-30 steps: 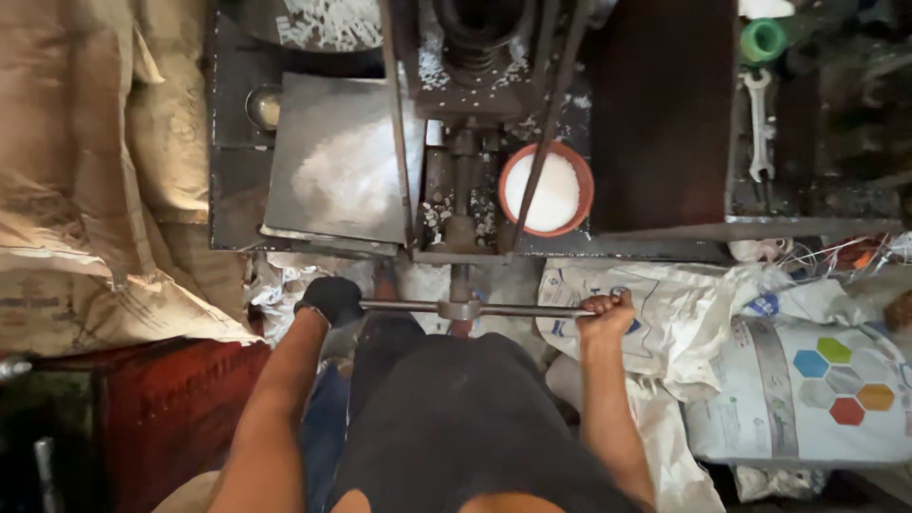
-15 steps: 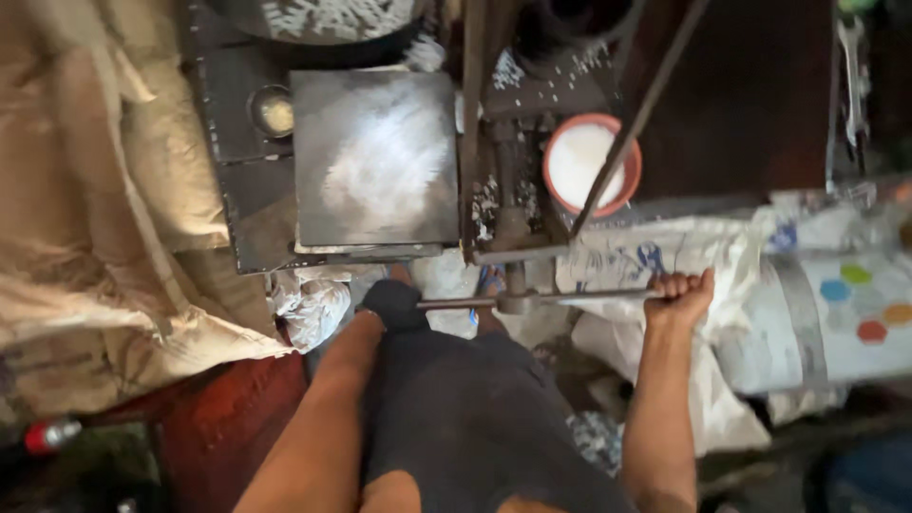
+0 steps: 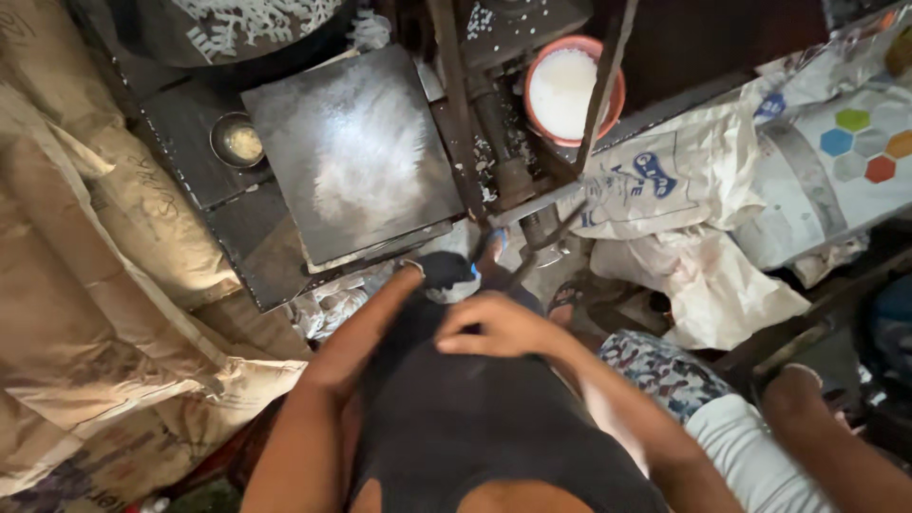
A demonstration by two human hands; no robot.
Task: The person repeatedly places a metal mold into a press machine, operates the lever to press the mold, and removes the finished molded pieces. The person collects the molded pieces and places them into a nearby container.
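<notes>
Dim, warm light; glare on metal plate [image 3: 356,152]; deep shadow upper right; slight motion blur; wide-angle edge distortion.
</notes>
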